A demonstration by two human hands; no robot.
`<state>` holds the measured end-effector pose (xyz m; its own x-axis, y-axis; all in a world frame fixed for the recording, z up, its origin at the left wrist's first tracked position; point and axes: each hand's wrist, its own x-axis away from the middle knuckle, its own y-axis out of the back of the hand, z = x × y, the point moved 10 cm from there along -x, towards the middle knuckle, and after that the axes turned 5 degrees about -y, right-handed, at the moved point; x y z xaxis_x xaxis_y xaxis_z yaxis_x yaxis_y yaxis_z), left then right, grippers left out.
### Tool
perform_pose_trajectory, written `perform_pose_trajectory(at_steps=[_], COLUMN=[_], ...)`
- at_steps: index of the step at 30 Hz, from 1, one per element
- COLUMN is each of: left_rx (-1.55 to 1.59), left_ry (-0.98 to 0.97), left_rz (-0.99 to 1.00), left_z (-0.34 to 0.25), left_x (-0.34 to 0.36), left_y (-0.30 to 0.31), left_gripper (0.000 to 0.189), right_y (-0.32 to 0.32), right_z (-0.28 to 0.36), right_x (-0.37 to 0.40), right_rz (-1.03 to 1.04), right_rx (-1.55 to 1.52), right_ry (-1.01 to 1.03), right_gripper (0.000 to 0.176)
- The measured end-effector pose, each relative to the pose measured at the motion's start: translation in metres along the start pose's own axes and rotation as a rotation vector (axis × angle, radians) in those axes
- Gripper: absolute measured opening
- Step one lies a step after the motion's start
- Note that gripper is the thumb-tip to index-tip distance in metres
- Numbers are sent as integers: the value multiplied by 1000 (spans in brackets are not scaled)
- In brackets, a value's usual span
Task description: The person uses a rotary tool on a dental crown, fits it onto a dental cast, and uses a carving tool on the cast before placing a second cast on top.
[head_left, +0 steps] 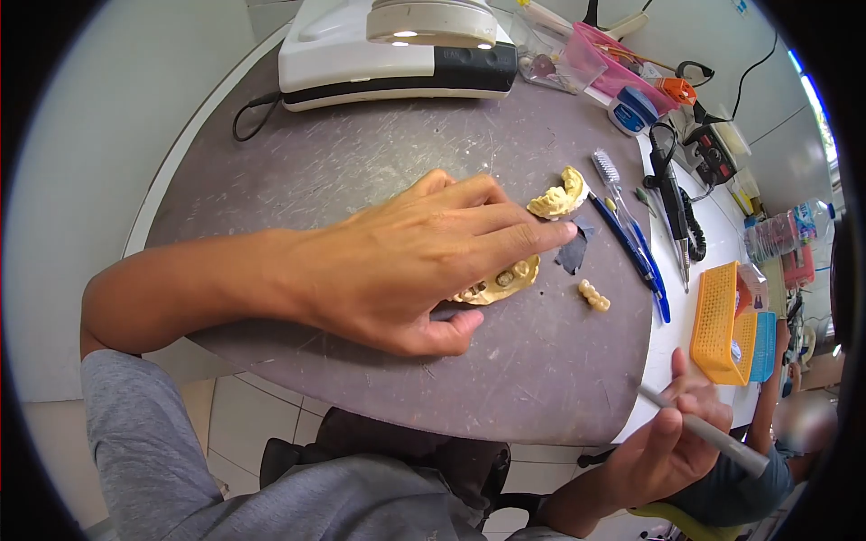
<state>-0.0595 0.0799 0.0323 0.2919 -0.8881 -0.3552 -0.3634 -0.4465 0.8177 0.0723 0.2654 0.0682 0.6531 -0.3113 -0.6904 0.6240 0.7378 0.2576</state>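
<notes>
You have 1 view, from the camera on your head. It faces forward and steeply down, over your shirt (pixel 361 496), at the table (pixel 559 379). It is near enough that your left hand (pixel 442 239) spans much of the middle, with your right hand (pixel 672 444) at lower right. The wide lens leaves dark corners and takes in the floor (pixel 257 415) below and another person (pixel 726 482) at far right.

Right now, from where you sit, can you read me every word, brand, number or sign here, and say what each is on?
No text reads clearly.
White device's black panel: faint marks, too blurred.
Blue-lidded jar: label too blurred.
Clear bottle: label too small.
Black control box: markings too small.
</notes>
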Motion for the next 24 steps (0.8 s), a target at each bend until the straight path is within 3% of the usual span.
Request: perform_pose_trajectory(at_steps=[3,7,9,10,12,24], left_rx=[-45,102,449,456,555,462], left_ry=[-6,-16,57,62,40,-71], left_rz=[36,-60,-121,-120,-110,-197], left_z=[1,-7,-12,-15,-20,-25], left_x=[-2,0,2,4,6,9], left_y=[-4,0,1,-1,-7,-3], left_gripper=[79,68,62,62,63,64], right_y=[-14,-41,-60,-60,-73,-85], right_z=[6,24,34,33,44,39], right_x=[18,34,39,38,42,41], right_rz=[-24,96,253,257,430,415], right_rx=[-192,-190,-165,-164,-102,11], right_ry=[-120,-46,-5,-12,131,77], right_gripper=[34,36,33,33,31,28])
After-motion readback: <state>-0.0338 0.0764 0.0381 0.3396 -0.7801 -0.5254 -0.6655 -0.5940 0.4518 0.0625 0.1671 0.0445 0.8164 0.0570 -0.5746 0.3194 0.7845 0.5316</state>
